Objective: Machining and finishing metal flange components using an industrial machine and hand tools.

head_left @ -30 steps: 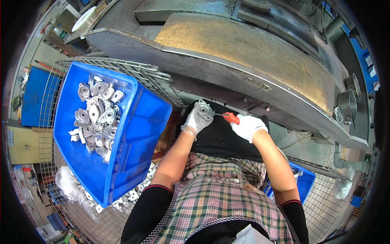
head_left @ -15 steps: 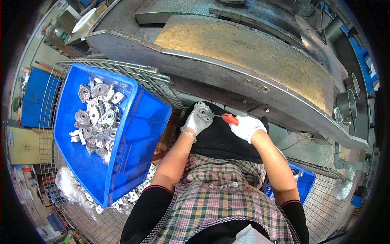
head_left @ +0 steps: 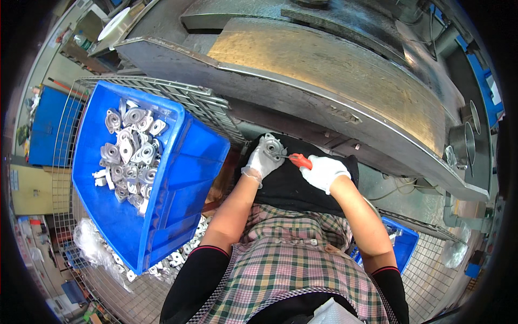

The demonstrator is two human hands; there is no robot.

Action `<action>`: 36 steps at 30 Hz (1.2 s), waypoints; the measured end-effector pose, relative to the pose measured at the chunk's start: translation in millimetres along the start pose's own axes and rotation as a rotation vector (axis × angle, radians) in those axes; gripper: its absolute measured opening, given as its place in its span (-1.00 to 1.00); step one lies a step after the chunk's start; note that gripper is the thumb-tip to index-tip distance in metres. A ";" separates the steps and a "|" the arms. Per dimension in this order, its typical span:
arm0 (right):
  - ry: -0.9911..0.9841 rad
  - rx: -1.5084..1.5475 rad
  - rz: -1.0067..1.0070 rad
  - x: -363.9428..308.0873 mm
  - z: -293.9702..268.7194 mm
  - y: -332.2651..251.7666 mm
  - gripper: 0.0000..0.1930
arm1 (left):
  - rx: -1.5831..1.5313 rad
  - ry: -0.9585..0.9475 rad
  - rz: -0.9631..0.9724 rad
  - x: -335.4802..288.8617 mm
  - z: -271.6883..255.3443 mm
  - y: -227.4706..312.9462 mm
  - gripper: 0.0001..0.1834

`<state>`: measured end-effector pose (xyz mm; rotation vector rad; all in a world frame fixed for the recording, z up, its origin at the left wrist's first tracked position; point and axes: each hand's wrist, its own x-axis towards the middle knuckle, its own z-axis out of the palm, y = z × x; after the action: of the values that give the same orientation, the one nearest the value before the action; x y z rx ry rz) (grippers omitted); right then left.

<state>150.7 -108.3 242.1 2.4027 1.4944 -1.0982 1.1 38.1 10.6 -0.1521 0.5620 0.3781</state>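
Observation:
My left hand [head_left: 261,164], in a white glove, is closed round a silver metal casting [head_left: 272,146] with a round raised ring and a flange. In my gloved right hand [head_left: 327,174] is a red-handled tool [head_left: 300,160] with a thin metal shaft. Its tip reaches the right edge of the casting; whether it touches cannot be made out. Both hands are above the black cloth [head_left: 288,189] over my lap. To the left, a tilted blue bin [head_left: 181,178] holds a heap of similar castings [head_left: 129,146].
Ahead stands a machine table with a thick metal edge [head_left: 302,97]. Wire mesh [head_left: 205,110] runs behind the blue bin. More castings [head_left: 172,264] and a clear plastic bag [head_left: 91,243] lie below the bin. Another blue bin [head_left: 408,245] is beyond my right arm.
My right hand has shifted slightly left, bringing the red-handled tool further over the casting. My left hand still grips the casting, which has turned a little.

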 end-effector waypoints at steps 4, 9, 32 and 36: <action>-0.014 0.017 0.022 1.7 -0.5 2.3 -0.54 | 0.000 -0.035 0.005 -1.6 1.8 -0.3 -0.48; -0.041 0.013 0.058 2.9 -3.8 14.4 -0.55 | 0.114 0.059 -0.008 -4.8 6.3 0.3 -0.45; 0.075 0.135 0.088 48.5 -5.8 -14.1 -0.51 | -1.045 -0.293 -0.676 35.6 -62.4 10.8 -0.47; 0.083 0.112 0.059 50.1 -4.6 -14.4 -0.51 | -0.657 -0.260 -0.484 17.1 -31.4 4.6 -0.44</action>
<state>154.1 -61.8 218.1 2.5804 1.4113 -1.1108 -2.8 39.9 -25.2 -0.8425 0.1141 0.0932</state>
